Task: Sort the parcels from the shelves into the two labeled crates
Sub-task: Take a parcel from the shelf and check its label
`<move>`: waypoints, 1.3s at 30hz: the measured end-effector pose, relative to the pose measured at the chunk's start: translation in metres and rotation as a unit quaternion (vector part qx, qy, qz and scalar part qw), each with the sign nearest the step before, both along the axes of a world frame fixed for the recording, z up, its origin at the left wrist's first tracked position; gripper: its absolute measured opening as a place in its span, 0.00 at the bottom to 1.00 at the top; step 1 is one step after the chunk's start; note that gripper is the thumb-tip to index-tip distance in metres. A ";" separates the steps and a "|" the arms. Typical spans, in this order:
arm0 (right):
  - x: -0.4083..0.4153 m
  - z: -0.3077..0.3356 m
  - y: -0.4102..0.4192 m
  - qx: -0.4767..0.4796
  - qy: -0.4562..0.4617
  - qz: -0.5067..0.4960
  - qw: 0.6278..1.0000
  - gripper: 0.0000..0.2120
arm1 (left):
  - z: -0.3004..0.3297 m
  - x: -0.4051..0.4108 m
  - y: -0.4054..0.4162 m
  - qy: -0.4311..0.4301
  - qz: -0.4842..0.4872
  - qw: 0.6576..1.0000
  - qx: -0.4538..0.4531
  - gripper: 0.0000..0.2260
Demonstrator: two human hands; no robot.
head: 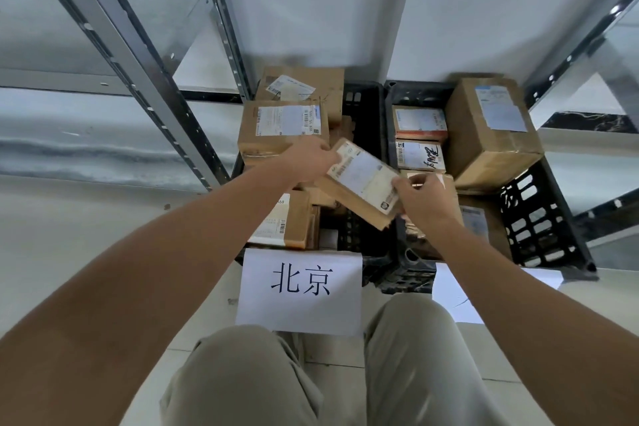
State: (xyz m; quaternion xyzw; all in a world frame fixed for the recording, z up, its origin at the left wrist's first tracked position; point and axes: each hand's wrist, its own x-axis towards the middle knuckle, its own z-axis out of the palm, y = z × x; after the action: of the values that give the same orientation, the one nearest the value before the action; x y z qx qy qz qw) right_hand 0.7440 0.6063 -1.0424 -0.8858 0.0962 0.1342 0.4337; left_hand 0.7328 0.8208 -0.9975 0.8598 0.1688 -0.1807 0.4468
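A small flat cardboard parcel (363,180) with a white shipping label hangs tilted above the gap between two black crates. My left hand (311,161) grips its far left end, and my right hand (427,199) pinches its near right corner. The left crate (363,107) carries a white paper label (301,290) with black Chinese characters and holds several brown boxes (283,124). The right crate (539,218) also holds several parcels, among them a large box (491,131). Its own paper label (456,290) is partly hidden behind my right forearm.
Grey metal shelving uprights (138,55) slant up at the left, and another shelf frame (587,45) stands at the right. A white wall rises behind the crates. My knees in beige trousers (415,373) are just in front of the crates on the pale floor.
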 end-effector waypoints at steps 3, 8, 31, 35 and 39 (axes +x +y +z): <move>-0.007 -0.010 -0.001 -0.035 0.029 0.022 0.999 0.16 | -0.006 -0.005 -0.010 0.067 -0.059 0.995 0.037 0.13; -0.008 -0.010 0.010 -0.087 -0.005 0.130 0.988 0.19 | -0.022 -0.024 -0.015 0.130 -0.107 0.985 0.033 0.41; -0.019 -0.012 0.024 -0.269 -0.028 0.406 0.873 0.52 | -0.040 -0.012 0.009 -0.062 -0.432 0.809 0.393 0.35; -0.022 -0.017 0.026 -0.265 -0.052 0.409 0.872 0.54 | -0.035 -0.006 0.007 -0.049 -0.481 0.777 0.403 0.26; -0.016 -0.003 0.021 -0.234 -0.068 0.376 0.894 0.51 | -0.006 -0.008 0.000 -0.060 -0.443 0.817 0.364 0.46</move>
State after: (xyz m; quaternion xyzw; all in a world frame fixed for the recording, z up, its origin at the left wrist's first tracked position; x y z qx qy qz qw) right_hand 0.7283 0.6272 -1.0449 -0.9388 -0.2449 0.2003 0.1364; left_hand 0.7243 0.8207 -1.0040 0.9508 -0.2038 -0.2328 -0.0175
